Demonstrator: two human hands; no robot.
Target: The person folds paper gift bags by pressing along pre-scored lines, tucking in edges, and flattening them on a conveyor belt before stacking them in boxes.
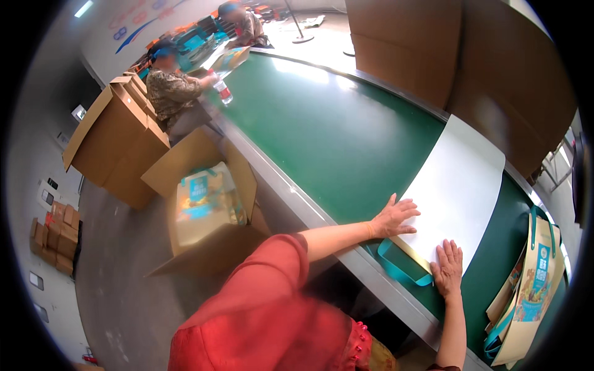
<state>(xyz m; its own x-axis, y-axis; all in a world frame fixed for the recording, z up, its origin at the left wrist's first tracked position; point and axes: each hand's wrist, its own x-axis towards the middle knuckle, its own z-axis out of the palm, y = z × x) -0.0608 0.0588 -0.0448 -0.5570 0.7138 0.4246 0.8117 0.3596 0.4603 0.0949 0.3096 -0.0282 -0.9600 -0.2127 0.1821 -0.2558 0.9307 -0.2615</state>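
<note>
A large white sheet or board (461, 185) lies across the green table. My left hand (396, 219) rests at its left edge, with the fingers outstretched and the palm down. Flat on the near part of the sheet, close to its front edge, is my right hand (448, 267). A teal ribbon handle (391, 264) loops out from beneath the sheet between my hands, beside a narrow yellowish edge; whatever it belongs to is mostly covered. To the right lie several cream paper bags (537, 281) with teal handles and a colourful print.
Left of the table, an open carton (232, 244) holds printed paper bags (201, 195). Behind it stands a larger carton (124, 148). Two people (170, 86) are at the table's far end, near a plastic bottle (221, 88). Tall cardboard (405, 49) borders the far right side.
</note>
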